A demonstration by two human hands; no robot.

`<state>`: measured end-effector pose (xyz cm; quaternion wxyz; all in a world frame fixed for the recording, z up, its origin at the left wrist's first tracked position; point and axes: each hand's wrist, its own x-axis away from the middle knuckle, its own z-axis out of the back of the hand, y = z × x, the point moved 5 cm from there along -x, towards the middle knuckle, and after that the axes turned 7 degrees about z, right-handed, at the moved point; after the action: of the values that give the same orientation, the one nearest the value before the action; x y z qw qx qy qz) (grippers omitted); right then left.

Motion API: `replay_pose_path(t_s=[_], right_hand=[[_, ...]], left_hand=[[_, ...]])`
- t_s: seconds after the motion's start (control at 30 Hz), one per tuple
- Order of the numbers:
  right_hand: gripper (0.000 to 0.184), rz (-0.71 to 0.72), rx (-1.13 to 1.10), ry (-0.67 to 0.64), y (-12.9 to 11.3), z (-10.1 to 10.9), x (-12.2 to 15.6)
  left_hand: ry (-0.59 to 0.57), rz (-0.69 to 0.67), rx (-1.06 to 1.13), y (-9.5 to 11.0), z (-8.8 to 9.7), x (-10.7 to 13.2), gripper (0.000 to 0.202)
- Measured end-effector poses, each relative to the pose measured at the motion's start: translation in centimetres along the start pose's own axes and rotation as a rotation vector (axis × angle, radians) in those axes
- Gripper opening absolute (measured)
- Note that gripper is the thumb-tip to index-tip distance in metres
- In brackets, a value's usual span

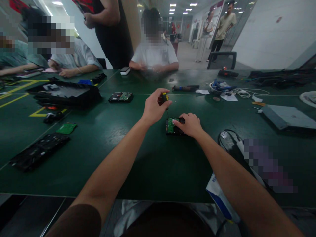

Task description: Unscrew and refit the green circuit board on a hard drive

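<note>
A hard drive [170, 127] lies on the green table in front of me, its green circuit board facing up. My right hand [192, 125] grips its right side, with the thumb resting on top of the board. Above the drive's left part, my left hand [158, 104] is closed around the yellow and black handle of a screwdriver [165, 96]. The thin shaft points down at the board's upper left edge. Whether the tip sits in a screw is too small to tell.
Another hard drive [120, 97] lies farther left, near a black plastic tray [66, 95]. A loose green board [66, 128] and a black panel [40, 151] are at left. A grey metal case [287, 116] and cables [247, 92] lie right. People sit across the table [138, 174].
</note>
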<state>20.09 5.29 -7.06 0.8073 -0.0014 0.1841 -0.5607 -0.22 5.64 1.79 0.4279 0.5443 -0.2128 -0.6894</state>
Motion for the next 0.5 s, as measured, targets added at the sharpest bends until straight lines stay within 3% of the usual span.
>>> replay_pose_path(t_s=[0.5], right_hand=[[0.060, -0.013, -0.004, -0.020, -0.18, 0.26, 0.11]], left_hand=[[-0.014, 0.023, -0.089, -0.05, -0.45, 0.41, 0.039]])
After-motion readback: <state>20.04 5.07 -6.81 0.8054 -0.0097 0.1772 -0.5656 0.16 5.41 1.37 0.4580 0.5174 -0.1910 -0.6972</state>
